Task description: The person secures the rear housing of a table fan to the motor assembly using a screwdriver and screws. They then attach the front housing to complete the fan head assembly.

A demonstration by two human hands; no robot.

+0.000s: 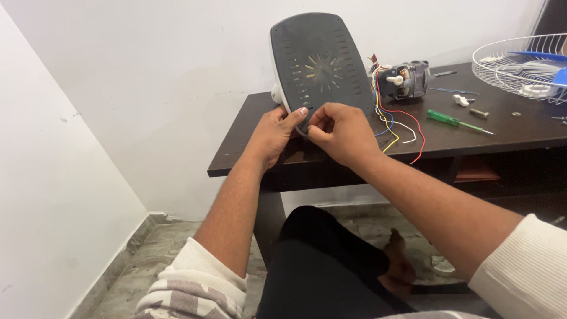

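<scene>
A dark grey slotted fan base plate (322, 62) with a white rim stands tilted up on its lower edge on the dark wooden table (248, 147). My left hand (274, 133) grips its lower left edge, thumb on the face. My right hand (339, 133) pinches at the bottom edge of the plate with thumb and fingers closed; whether something small is between them I cannot tell. Coloured wires (393, 121) run from behind the plate to a fan motor (407, 80) on the table.
A green-handled screwdriver (458, 121), a screw (478, 112) and small white parts (463, 100) lie on the table to the right. A white wire fan guard (522, 68) with a blue blade sits at the far right. My knees are below the table edge; a white wall stands behind.
</scene>
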